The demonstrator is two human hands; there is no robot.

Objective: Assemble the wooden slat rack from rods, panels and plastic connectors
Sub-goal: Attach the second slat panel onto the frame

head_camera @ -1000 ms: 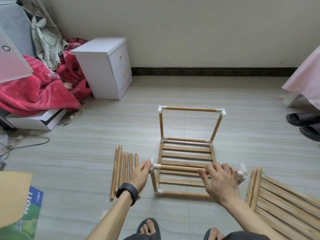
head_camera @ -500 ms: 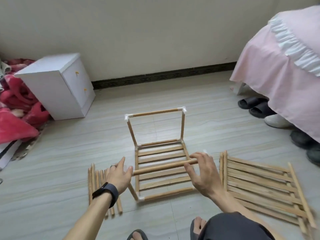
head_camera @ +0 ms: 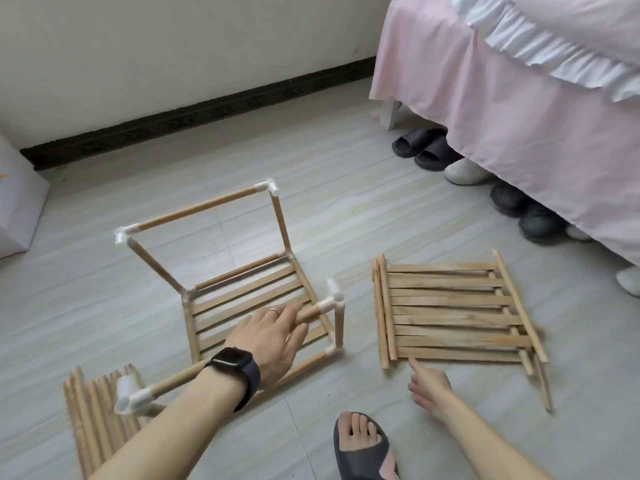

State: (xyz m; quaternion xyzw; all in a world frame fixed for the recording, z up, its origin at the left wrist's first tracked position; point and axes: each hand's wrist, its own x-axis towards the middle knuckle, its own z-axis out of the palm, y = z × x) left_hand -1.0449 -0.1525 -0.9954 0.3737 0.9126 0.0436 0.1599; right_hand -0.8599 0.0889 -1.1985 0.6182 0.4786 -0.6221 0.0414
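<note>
Left hand [head_camera: 272, 337] grips the rack's [head_camera: 242, 295] round wooden rod [head_camera: 176, 377]; right hand [head_camera: 430, 384], curled, points at the slat panel [head_camera: 450, 317] beside the rack.

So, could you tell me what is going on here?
A person is building a wooden rack on the floor. The left hand holds the front top rod of the half-built frame, whose base is a slat panel. The right hand points its index finger at the near edge of a loose panel beside the frame. Spare rods lie at the left.
</note>
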